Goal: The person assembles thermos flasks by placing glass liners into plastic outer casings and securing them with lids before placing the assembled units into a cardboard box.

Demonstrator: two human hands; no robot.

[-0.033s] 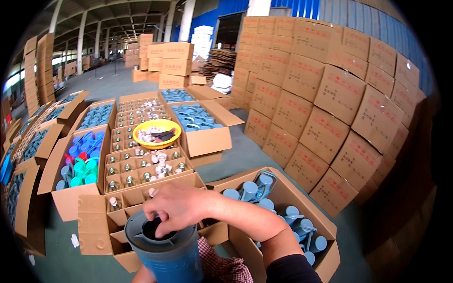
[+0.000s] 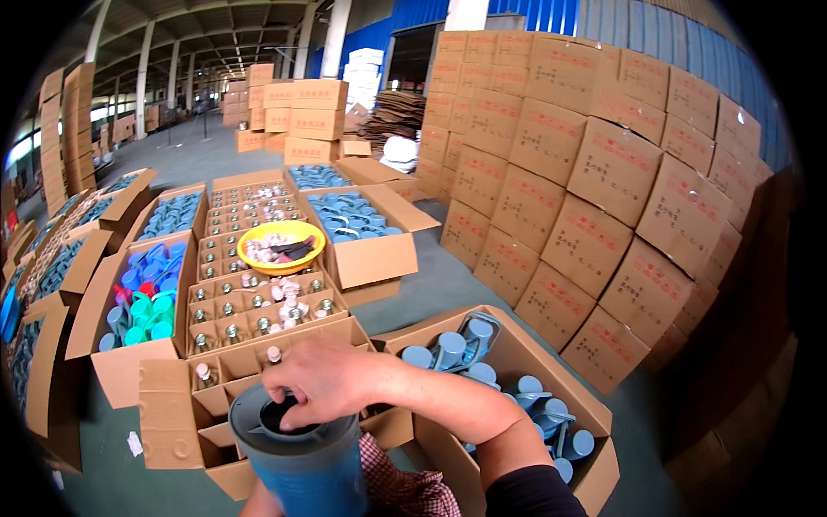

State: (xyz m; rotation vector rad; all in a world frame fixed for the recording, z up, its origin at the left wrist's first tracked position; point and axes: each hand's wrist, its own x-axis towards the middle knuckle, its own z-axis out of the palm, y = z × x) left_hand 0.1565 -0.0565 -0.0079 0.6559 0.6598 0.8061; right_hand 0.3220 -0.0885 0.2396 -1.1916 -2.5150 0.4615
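Note:
Upright before me at the lower edge stands a blue cylindrical thermos body [image 2: 301, 478] with a grey top and a dark round opening. My right hand [image 2: 326, 379] reaches over it from the right, fingers curled down into that opening; whatever they pinch is hidden. Of my left hand [image 2: 261, 504] only a strip of skin shows beside the lower left of the thermos body, its fingers out of sight. Just beyond is a divided carton [image 2: 172, 414] with a few capped glass bottles [image 2: 206, 376]. To the right, an open carton [image 2: 594, 396] holds several blue handled jugs [image 2: 450, 351].
A yellow basin [image 2: 284, 268] with small pale pieces and a dark cloth rests on divided cartons of glass bottles. Left of it, a carton [image 2: 129, 379] holds blue, red and green plastic parts. A high wall of sealed cartons [image 2: 586, 250] rises on the right. Checked cloth [image 2: 405, 482] lies near my lap.
The surroundings have shifted slightly left in the view. My right hand keeps its place at the thermos opening.

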